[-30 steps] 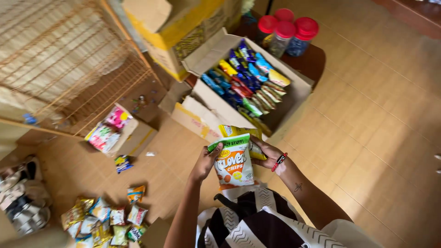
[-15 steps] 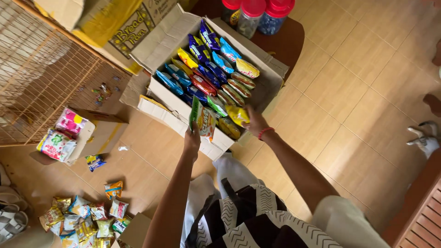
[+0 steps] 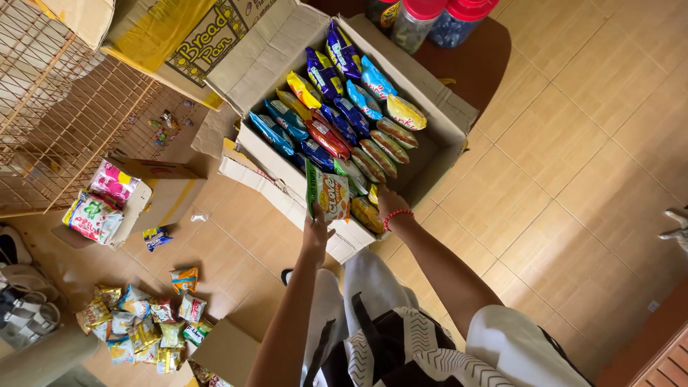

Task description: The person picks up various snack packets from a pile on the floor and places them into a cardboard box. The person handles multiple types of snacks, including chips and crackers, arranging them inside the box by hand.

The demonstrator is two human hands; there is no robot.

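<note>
Left hand (image 3: 315, 233) grips the green-and-white snack packet (image 3: 327, 195) upright over the cardboard box (image 3: 437, 100); right hand (image 3: 390, 204) beside it, grip unclear, among packets.

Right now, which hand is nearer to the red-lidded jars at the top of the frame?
Right. The right hand reaches inside the cardboard box, closer to the jars. The left hand holds a green-and-white snack packet at the box's near edge, farther away.

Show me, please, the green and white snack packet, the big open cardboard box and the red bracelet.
Snack packet (image 3: 330, 195), head view, its front.
Cardboard box (image 3: 437, 107), head view, right wall.
Red bracelet (image 3: 396, 215), head view, beads on the wrist.
</note>
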